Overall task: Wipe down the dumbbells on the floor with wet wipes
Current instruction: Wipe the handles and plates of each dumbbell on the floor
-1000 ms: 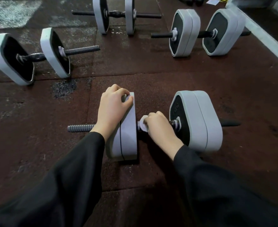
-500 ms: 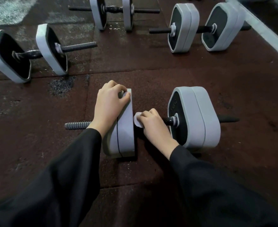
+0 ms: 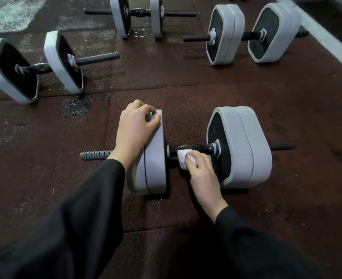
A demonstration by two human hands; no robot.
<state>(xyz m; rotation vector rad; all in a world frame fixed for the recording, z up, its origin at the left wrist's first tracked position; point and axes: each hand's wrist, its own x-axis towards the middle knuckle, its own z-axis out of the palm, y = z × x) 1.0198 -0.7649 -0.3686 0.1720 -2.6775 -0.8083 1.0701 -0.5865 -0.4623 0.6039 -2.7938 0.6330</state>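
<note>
- Dumbbell (image 3: 236, 146) lies on the floor (image 3: 287, 109) straight ahead of the person, its bar running left to right, with grey plates at both ends.
- Left hand (image 3: 134, 130) rests on top of the left plate (image 3: 155, 156), fingers curled over its upper edge and gripping it.
- Right hand (image 3: 203, 174) pinches a bunched white wipe (image 3: 184, 158) and presses it against the handle (image 3: 196, 148), close to the left plate.
- The black knurled handle shows bare between the wipe and the right plate; a grey collar sits against that plate's black inner face.
- A threaded bar end (image 3: 95, 155) sticks out to the left past the left wrist, and a plain dark end juts out on the right.
- Both arms wear black sleeves (image 3: 75, 228).
- 3 more dumbbells lie farther off on the floor: 1 at far left (image 3: 59, 63) with a threaded bar, 1 at top centre (image 3: 156, 17) with thin plates, 1 at upper right (image 3: 226, 33) with thick plates.
- The floor is dark reddish rubber tile with seams; a darker speckled patch (image 3: 75, 106) lies left of the left hand.
- A pale strip (image 3: 327, 39) borders the floor at upper right.
</note>
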